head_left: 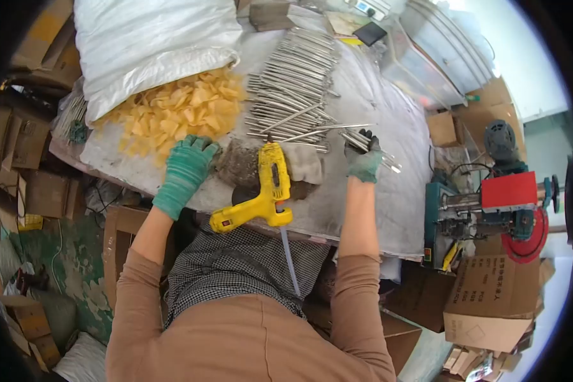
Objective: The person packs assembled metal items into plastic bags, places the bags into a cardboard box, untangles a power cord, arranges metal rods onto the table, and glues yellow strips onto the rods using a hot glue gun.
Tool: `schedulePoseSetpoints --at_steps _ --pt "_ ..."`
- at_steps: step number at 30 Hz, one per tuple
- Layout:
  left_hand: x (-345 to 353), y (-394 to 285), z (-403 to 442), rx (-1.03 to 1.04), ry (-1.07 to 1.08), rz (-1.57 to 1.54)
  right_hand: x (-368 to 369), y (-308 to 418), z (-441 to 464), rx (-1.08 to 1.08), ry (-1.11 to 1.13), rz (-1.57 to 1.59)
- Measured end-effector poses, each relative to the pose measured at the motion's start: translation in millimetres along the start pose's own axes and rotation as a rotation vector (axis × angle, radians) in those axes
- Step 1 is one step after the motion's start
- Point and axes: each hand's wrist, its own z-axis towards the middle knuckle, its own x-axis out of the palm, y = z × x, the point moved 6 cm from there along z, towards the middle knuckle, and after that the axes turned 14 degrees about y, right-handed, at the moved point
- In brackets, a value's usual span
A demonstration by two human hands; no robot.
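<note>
My left hand, in a green knitted glove, rests at the near edge of a pile of thin, translucent yellow pieces. Its fingers curl downward, and whatever is under them is hidden. My right hand, in a green glove with dark fingertips, is closed around several silvery metal rods. Many similar metal rods lie in a long stack beyond, a few of them crosswise. Between my hands a yellow hot glue gun lies by a grimy cloth-like bundle, its glue stick jutting toward me.
A white woven sack spills the yellow pieces at the table's back left. Clear plastic bins stand at the back right. A red and green machine and a cardboard box are right of the table.
</note>
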Motion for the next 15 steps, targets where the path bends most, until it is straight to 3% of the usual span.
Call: schedulePoseSetpoints --at_steps 1,3,6,10,12,15 --pt "-4.4 -2.9 -1.6 0.011 -0.002 -0.005 -9.0 3.8 0.2 -0.019 -0.109 0.063" --pt "-13.4 -7.4 -9.9 0.034 0.007 -0.014 -1.0 12.3 -14.2 -0.064 -0.069 0.058" --pt "0.1 -1.5 -15.0 0.063 -0.031 0.024 30.8 18.3 -32.8 -0.246 0.192 -0.493" --pt "4.5 -2.9 -15.7 0.056 -0.082 0.03 18.6 -10.5 -19.4 -0.059 0.185 -0.789" --pt "2.8 -3.9 -16.8 0.05 -0.116 0.032 28.8 -20.9 -10.8 -0.025 0.355 -1.017" --pt "1.5 -0.1 -16.2 0.067 -0.183 -0.034 69.4 -15.2 -27.2 -0.052 0.455 -0.838"
